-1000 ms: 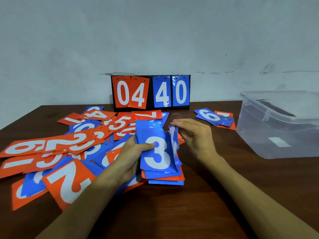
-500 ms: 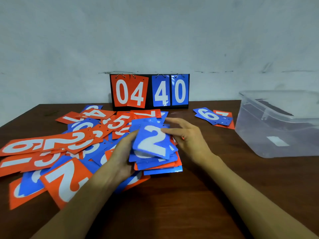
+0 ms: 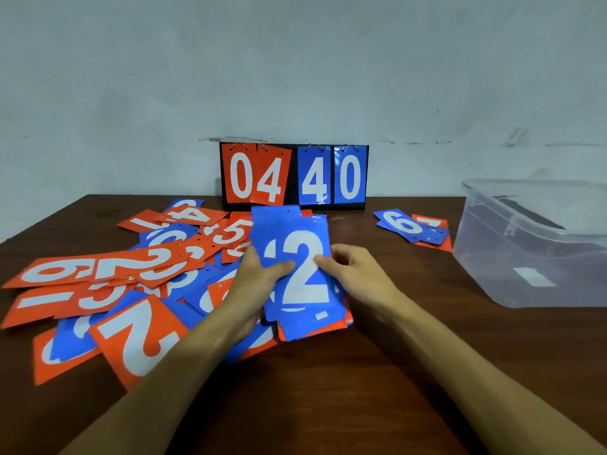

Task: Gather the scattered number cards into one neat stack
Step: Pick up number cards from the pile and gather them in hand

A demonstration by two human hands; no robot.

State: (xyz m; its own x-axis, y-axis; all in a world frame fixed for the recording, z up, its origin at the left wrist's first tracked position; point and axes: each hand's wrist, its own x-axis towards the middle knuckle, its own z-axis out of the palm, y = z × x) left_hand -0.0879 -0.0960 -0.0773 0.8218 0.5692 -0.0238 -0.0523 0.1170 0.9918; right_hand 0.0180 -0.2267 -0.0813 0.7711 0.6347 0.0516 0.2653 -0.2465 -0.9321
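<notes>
A pale, scuffed wall (image 3: 295,77) rises behind a dark brown wooden table (image 3: 328,389). Over the middle of the table both hands grip one stack (image 3: 315,326) of number cards from either side, tilted up so that its face shows. The left hand (image 3: 256,280) has its thumb curled across the face of the top card, a blue 2 card (image 3: 295,231), with its fingers hidden behind the stack. The right hand (image 3: 358,274) pinches the opposite edge, thumb on the face and fingers (image 3: 345,254) curled at the side. The edges of the orange and blue cards beneath the top one stick out unevenly at the bottom.

Just left of the left fingers, the scattered number cards (image 3: 138,336) lie overlapping in orange and blue, reaching the table's left edge. Beyond the fingers, against the wall, an upright scoreboard (image 3: 294,175) reads 04 in orange and 40 in blue. Right of the right fingers and farther back lies a small pile (image 3: 410,226) topped by a blue 6. Well to the right sits a cloudy plastic container (image 3: 492,274); a dark thing (image 3: 532,218) shows through it, too dim to identify.

Both forearms reach in from the bottom edge and converge on the stack.
</notes>
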